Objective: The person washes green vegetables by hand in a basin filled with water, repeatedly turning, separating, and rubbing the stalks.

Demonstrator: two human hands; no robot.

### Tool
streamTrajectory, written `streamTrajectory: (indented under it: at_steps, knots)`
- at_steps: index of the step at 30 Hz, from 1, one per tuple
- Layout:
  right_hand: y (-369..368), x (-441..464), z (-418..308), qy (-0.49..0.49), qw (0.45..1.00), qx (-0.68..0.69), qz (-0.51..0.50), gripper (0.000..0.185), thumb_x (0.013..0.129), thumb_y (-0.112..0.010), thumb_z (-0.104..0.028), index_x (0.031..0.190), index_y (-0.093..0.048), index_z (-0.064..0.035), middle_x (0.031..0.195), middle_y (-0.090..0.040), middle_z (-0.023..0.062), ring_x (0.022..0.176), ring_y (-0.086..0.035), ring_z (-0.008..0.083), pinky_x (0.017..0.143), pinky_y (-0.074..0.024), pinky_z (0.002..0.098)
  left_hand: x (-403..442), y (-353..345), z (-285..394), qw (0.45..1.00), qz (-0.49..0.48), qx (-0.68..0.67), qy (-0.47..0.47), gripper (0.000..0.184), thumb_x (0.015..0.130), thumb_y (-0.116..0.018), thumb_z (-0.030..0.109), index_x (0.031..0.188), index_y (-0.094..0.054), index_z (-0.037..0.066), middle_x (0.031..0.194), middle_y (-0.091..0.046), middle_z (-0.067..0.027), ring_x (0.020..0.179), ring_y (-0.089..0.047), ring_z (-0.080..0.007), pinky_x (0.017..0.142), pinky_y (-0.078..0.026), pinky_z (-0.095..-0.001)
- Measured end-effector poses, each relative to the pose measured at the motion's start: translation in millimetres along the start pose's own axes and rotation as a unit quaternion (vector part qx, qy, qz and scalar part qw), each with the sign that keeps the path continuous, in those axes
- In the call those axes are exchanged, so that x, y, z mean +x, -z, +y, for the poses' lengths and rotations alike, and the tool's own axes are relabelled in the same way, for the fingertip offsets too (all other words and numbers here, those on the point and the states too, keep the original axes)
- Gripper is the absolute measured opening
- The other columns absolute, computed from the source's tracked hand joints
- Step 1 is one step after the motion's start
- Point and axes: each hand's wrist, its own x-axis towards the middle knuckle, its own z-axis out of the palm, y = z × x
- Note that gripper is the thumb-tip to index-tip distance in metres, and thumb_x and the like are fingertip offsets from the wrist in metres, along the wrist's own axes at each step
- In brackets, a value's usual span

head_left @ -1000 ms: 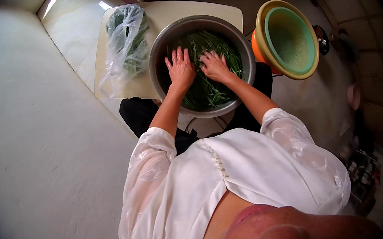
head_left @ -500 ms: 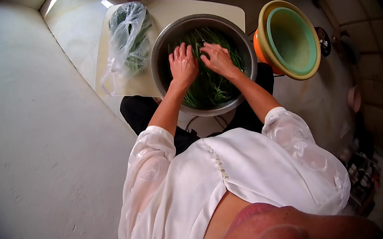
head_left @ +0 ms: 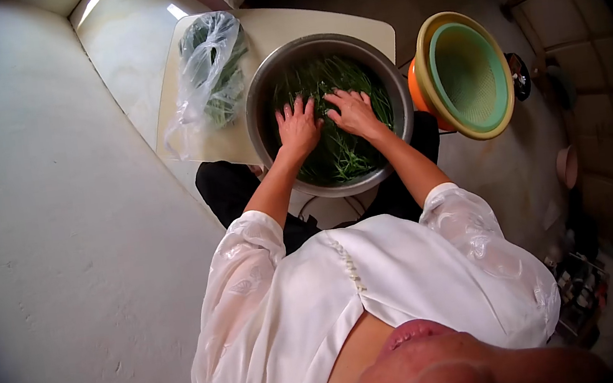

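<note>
A large round metal basin (head_left: 406,112) holds long, thin green leafy vegetables (head_left: 350,161), whose exact kind I cannot tell. Over the left part of the greens my left hand (head_left: 299,128) lies palm down, its fingers spread. My right hand (head_left: 353,113) rests on them just to the right, fingers apart and angled toward the left hand. Both hands are inside the rim and touch the greens; neither is closed round any. The fingertips look wet, and parts of the greens are hidden beneath the hands.
Left of the basin, a clear plastic bag (head_left: 207,69) with more greens lies on a cream tabletop (head_left: 299,20). To the right stand a green strainer (head_left: 468,81) inside a yellowish basin (head_left: 425,60), with something orange (head_left: 415,88) below. A white wall (head_left: 58,247) runs along the left.
Both hands have flattened and spread a little over the greens; the right fingers were more curled before. The whole view has shifted slightly, so things sit lower in the picture.
</note>
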Motion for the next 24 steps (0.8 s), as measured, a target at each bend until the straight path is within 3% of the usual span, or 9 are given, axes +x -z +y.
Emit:
streamTrajectory:
  at_steps: [4,9,12,13,16,18,20,22,24]
  knots:
    - [-4.4,-26.8,-2.1,0.001,1.000,0.022,-0.021,0.048,0.087,-0.061,-0.035,0.133,-0.057,-0.0210,0.143,-0.048,0.0133,0.130,-0.043,0.0401,0.108,-0.0271,0.0614,-24.8,-10.5,7.1,0.998,0.046,0.002,-0.035,0.063,0.085,-0.066,0.035,0.140,-0.045,0.015,0.145,-0.043,-0.0154,0.129,-0.043,-0.0419,0.105,-0.030,-0.0597]
    - [6.7,-24.5,-0.9,-0.018,0.995,0.040,-0.092,0.041,0.085,-0.063,-0.037,0.123,-0.066,-0.0220,0.138,-0.054,0.0123,0.127,-0.050,0.0331,0.106,-0.0261,0.0652,-23.7,0.3,7.3,0.998,-0.050,-0.024,-0.001,0.056,0.084,-0.067,0.031,0.137,-0.050,0.019,0.146,-0.043,-0.0136,0.126,-0.045,-0.0423,0.103,-0.032,-0.0612]
    - [38.1,-23.4,5.0,0.002,0.976,0.217,-0.030,0.036,0.083,-0.067,-0.036,0.114,-0.071,-0.0179,0.136,-0.057,0.0124,0.128,-0.050,0.0286,0.106,-0.0366,0.0509,-31.1,17.4,2.4,0.995,-0.001,-0.092,-0.040,0.055,0.084,-0.067,0.025,0.137,-0.050,0.018,0.147,-0.042,-0.0126,0.127,-0.044,-0.0414,0.105,-0.035,-0.0536]
    - [48.3,-24.7,8.4,0.006,0.982,0.186,0.037,0.038,0.082,-0.069,-0.036,0.117,-0.069,-0.0178,0.137,-0.056,0.0119,0.130,-0.048,0.0308,0.104,-0.0417,0.0427,-32.9,25.7,-1.0,0.993,0.016,-0.111,-0.044,0.058,0.086,-0.067,0.021,0.139,-0.046,0.011,0.146,-0.042,-0.0178,0.127,-0.045,-0.0415,0.107,-0.036,-0.0478]
    - [40.3,-13.0,54.6,-0.043,0.984,0.137,0.108,0.077,0.079,-0.074,-0.040,0.145,-0.044,-0.0132,0.148,-0.042,0.0202,0.135,-0.042,0.0366,0.108,-0.0375,0.0459,-39.5,27.6,-4.4,0.957,0.230,-0.173,0.030,0.062,0.085,-0.067,0.020,0.137,-0.043,-0.001,0.138,-0.047,-0.0238,0.125,-0.044,-0.0460,0.106,-0.034,-0.0497]
    - [35.6,-4.6,66.7,-0.094,0.965,0.239,0.056,0.094,0.077,-0.078,-0.043,0.149,-0.032,-0.0047,0.149,-0.037,0.0243,0.137,-0.039,0.0379,0.110,-0.0341,0.0476,-35.1,4.9,-16.8,0.941,0.261,-0.195,0.088,0.070,0.084,-0.071,0.027,0.136,-0.040,-0.008,0.136,-0.047,-0.0288,0.125,-0.045,-0.0460,0.106,-0.036,-0.0502]
    - [14.4,3.5,68.8,-0.252,0.899,0.357,-0.027,0.099,0.077,-0.079,-0.044,0.151,-0.028,-0.0031,0.150,-0.037,0.0219,0.140,-0.036,0.0319,0.112,-0.0327,0.0448,-26.1,-6.7,-25.8,0.825,0.067,-0.478,0.292,0.079,0.081,-0.075,0.035,0.137,-0.040,-0.007,0.137,-0.048,-0.0275,0.127,-0.045,-0.0415,0.103,-0.038,-0.0482]
    - [-5.5,9.6,70.3,-0.274,0.871,0.406,-0.027,0.096,0.075,-0.082,-0.041,0.147,-0.034,-0.0002,0.145,-0.044,0.0198,0.129,-0.048,0.0320,0.105,-0.0413,0.0459,-15.3,-35.7,-36.2,0.783,0.042,-0.512,0.349,0.083,0.078,-0.078,0.041,0.137,-0.042,-0.005,0.135,-0.051,-0.0242,0.125,-0.049,-0.0357,0.103,-0.039,-0.0465]
    - [-13.2,13.5,57.0,-0.279,0.697,0.641,-0.158,0.081,0.077,-0.082,-0.036,0.139,-0.043,-0.0005,0.132,-0.056,0.0162,0.114,-0.060,0.0275,0.093,-0.0519,0.0417,-8.4,-14.7,-19.8,0.674,-0.035,-0.640,0.367,0.077,0.079,-0.077,0.039,0.136,-0.045,-0.002,0.132,-0.053,-0.0205,0.121,-0.052,-0.0315,0.099,-0.043,-0.0455]
